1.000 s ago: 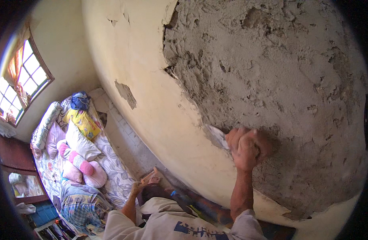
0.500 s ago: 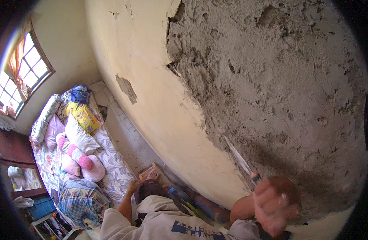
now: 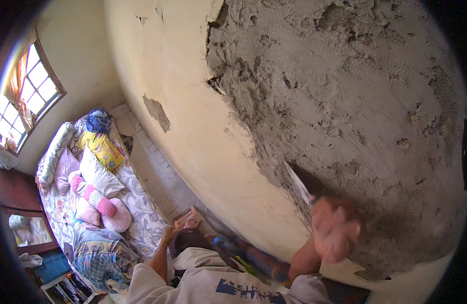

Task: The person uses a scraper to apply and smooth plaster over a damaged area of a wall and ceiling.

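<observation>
A patterned bed (image 3: 140, 200) bearing a white pillow (image 3: 99, 175) filled the left; rough grey plaster (image 3: 345, 101) spread across the upper right. At lower left, an open pale-edged container (image 3: 47, 290) held dark items (image 3: 71, 289), too small to tell. Right of centre, the right hand (image 3: 336, 228) had its fingers clamped on a bladed tool (image 3: 298, 183), the blade pointing up-left beyond them. The left hand (image 3: 167, 234) was low centre-left, its finger state unclear.
</observation>
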The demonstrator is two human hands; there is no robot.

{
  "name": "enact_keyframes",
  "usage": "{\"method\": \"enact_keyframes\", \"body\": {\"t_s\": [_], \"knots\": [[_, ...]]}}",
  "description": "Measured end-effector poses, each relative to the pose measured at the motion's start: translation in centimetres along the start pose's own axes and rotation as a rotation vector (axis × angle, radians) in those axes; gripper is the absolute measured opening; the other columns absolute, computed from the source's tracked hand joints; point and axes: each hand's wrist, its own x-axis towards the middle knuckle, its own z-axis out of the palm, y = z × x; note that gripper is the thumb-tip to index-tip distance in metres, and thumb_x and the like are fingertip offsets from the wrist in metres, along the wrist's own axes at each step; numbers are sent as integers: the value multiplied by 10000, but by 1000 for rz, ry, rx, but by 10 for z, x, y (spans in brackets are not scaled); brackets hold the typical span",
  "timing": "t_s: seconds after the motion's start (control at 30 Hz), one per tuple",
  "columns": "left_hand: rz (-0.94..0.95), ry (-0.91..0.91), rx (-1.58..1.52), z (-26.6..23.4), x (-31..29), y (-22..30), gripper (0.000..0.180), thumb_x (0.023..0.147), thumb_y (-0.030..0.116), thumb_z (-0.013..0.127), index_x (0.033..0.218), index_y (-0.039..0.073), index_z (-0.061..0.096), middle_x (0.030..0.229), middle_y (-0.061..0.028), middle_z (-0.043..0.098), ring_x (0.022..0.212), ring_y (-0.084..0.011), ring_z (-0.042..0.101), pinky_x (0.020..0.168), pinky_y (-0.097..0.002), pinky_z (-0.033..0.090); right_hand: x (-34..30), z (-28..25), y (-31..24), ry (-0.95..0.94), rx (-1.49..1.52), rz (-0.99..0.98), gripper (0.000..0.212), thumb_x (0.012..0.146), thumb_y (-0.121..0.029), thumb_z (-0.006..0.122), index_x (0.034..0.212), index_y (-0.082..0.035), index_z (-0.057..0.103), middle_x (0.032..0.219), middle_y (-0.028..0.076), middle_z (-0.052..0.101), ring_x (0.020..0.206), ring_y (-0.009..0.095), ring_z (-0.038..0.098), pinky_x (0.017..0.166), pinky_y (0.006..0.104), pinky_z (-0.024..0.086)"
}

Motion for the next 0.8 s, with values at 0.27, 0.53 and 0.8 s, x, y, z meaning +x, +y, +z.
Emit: {"method": "enact_keyframes", "body": {"t_s": [0.27, 0.53, 0.8], "knots": [[17, 8, -137, -15, -19, 48, 247, 804, 194, 587, 879, -31, 652, 752, -186, 615, 706, -219, 604, 656, -387, 459, -18, -20, 3, -101, -185, 191, 330, 917, -288, 480, 725, -72, 641, 665, 119, 572, 601, 218, 589, 580, 372, 507], [9, 53, -287, -14, 1, 63, 277, 806, 199, 584, 936, -32, 665, 841, -124, 674, 789, -227, 623, 712, -348, 476, -6, -19, -10, -395, -286, 213, 231, 922, -213, 476, 888, -74, 657, 813, 96, 631, 767, 151, 631, 674, 302, 520], [-140, -29, -508, -12, 12, 14, 345, 872, 255, 572, 1135, 34, 602, 1000, -62, 612, 881, -153, 564, 723, -324, 477, -16, -33, 51, -137, 219, 233, 166, 904, -207, 488, 857, -90, 596, 748, 70, 558, 650, 199, 543, 620, 306, 456]]}}
